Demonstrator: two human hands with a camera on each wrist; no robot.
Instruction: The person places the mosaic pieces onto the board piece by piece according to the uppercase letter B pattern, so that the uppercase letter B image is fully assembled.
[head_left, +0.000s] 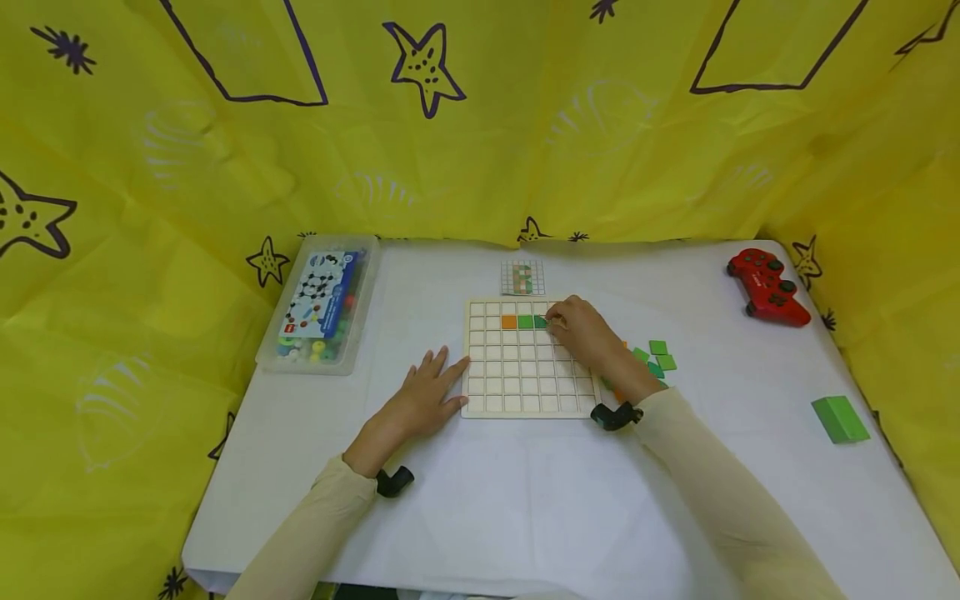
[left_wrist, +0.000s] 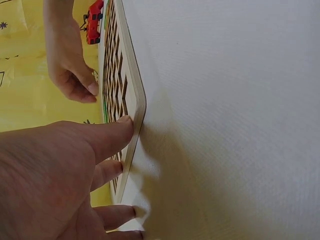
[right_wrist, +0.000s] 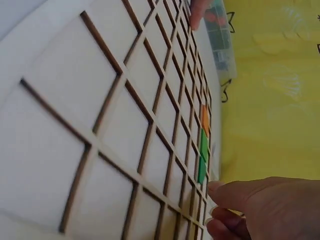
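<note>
Right hand point(head_left: 585, 332), thumb and fingertips drawn close, is at the dark green tile point(head_left: 539, 322) on the grid board point(head_left: 521, 403); whether it pinches anything, I cannot tell. Board cells also hold an orange tile point(head_left: 509, 322) and a green tile point(head_left: 525, 322). Left hand point(head_left: 425, 397), fingers spread, touches the board's left edge. Right of the board lie loose tiles point(head_left: 666, 362); left of it, a clear box point(head_left: 365, 279) contains coloured pieces point(head_left: 318, 347).

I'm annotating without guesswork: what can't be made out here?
Head: the number of loose tiles; the right forearm partly covers them.
Head: whether the right hand pinches anything; it blocks the view.
Head: exact cells on the pattern card; too small.
Right wrist: rest of the plastic case, cut off by top edge.
</note>
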